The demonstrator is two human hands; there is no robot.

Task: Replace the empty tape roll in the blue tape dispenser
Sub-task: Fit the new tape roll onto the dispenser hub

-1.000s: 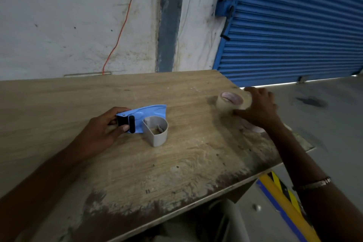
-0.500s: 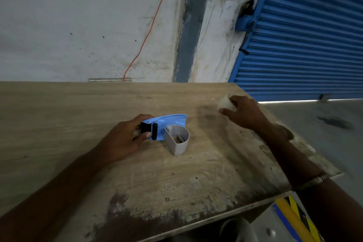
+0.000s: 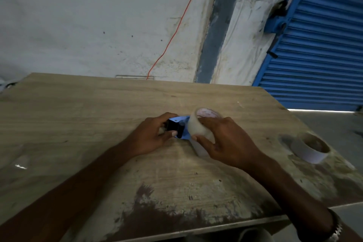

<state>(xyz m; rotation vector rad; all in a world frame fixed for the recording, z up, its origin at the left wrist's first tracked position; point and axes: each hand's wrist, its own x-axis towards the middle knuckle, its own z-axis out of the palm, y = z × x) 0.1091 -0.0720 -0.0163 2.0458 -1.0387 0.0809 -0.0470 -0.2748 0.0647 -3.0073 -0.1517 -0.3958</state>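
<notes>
The blue tape dispenser (image 3: 181, 122) lies on the wooden table (image 3: 98, 108) near its middle, mostly covered by my hands. My left hand (image 3: 152, 135) grips its black handle end. My right hand (image 3: 224, 141) holds a roll of clear tape (image 3: 198, 124) by its side, tilted, directly over the dispenser's grey hub, which is hidden behind the roll. Whether the roll touches the hub cannot be seen.
A second, white tape roll (image 3: 310, 149) lies flat near the table's right edge. The table's front edge is worn and stained. Behind stand a white wall with an orange cable (image 3: 176, 27) and a blue roller shutter (image 3: 322, 45) at the right.
My right hand picked up the clear tape roll at the table's right side and carried it left to the dispenser. My left hand stayed on the dispenser. The view shifted right.
</notes>
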